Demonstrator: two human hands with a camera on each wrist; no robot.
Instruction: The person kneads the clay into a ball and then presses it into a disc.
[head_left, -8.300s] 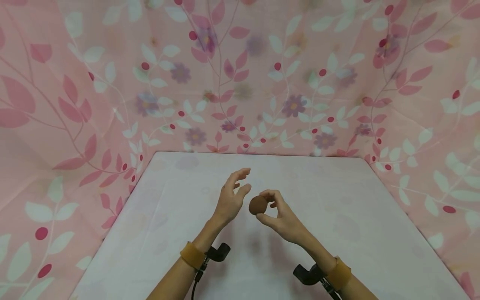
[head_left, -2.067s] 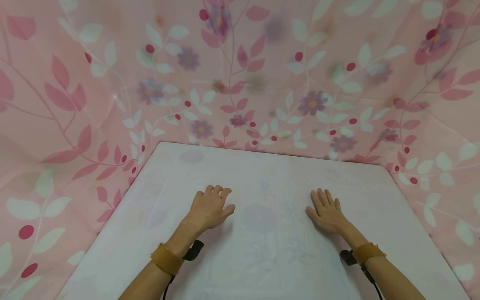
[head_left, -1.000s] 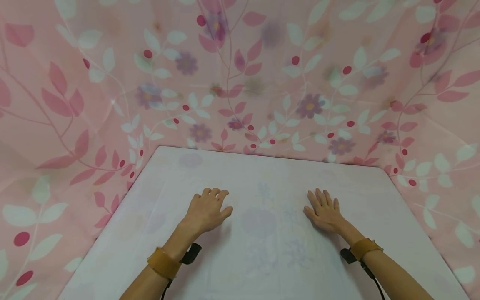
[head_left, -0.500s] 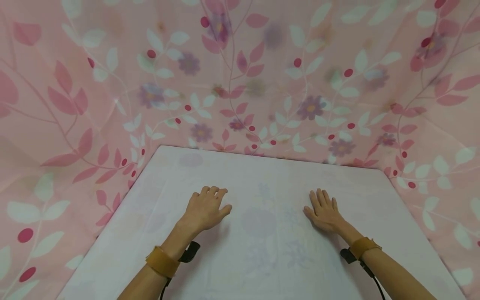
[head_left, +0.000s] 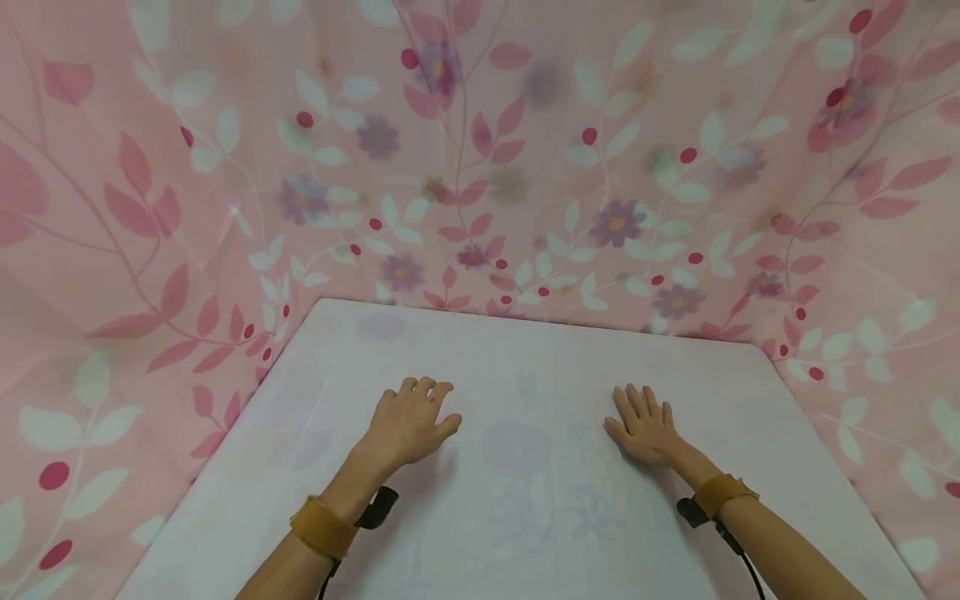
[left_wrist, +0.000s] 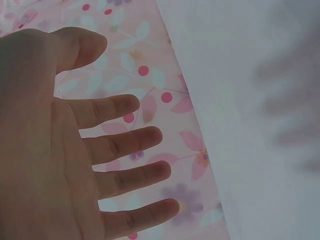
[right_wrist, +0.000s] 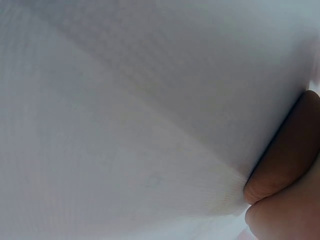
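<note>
In the head view my left hand (head_left: 408, 425) is held palm down over the left half of the white table (head_left: 517, 517). Its fingers are spread and slightly bent, with a shadow beneath; the left wrist view shows the palm with nothing in it and the fingers (left_wrist: 135, 177) apart from one another. My right hand (head_left: 647, 429) lies palm down at the table on the right, fingers straight. At the lower right of the right wrist view, its fingers (right_wrist: 285, 155) are right at the white cloth. No brown ball shows in any view now.
Pink floral cloth (head_left: 517, 167) hangs behind the table and along both sides. Each wrist wears a tan band (head_left: 324, 527) with a small black camera (head_left: 378, 507) and a cable. Faint floral marks show on the tabletop.
About eight seconds ago my right hand pinched a brown ball near my left hand; the ball is out of view now and the hands are apart. Over the last two seconds they hardly move.
</note>
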